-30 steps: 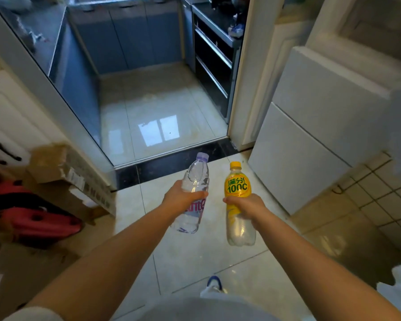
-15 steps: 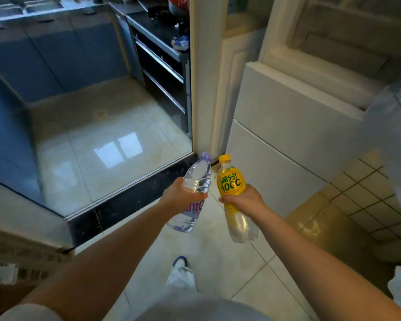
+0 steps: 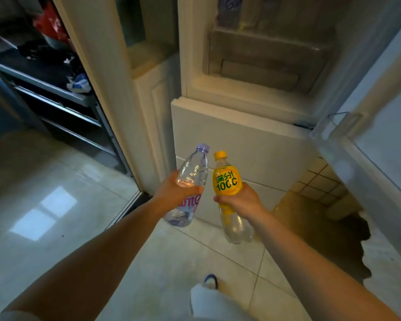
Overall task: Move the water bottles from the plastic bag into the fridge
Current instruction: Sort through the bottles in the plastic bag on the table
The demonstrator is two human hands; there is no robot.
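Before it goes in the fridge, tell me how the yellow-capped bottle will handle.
The yellow-capped bottle looks like thin clear plastic, so probably light and a little squeezable. The right hand wraps its middle easily. It is tall and narrow, so it may tip if set down carelessly.

The yellow bottle (image 3: pixel 227 184) has a label with green words "满分!" and "100C". The clear bottle (image 3: pixel 190 181) shows pink letters "nte", partly hidden.

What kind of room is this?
Probably a home kitchen, or the spot just outside it. An open fridge stands ahead, a dark stove unit sits to the left, and the tiled floor is shiny.
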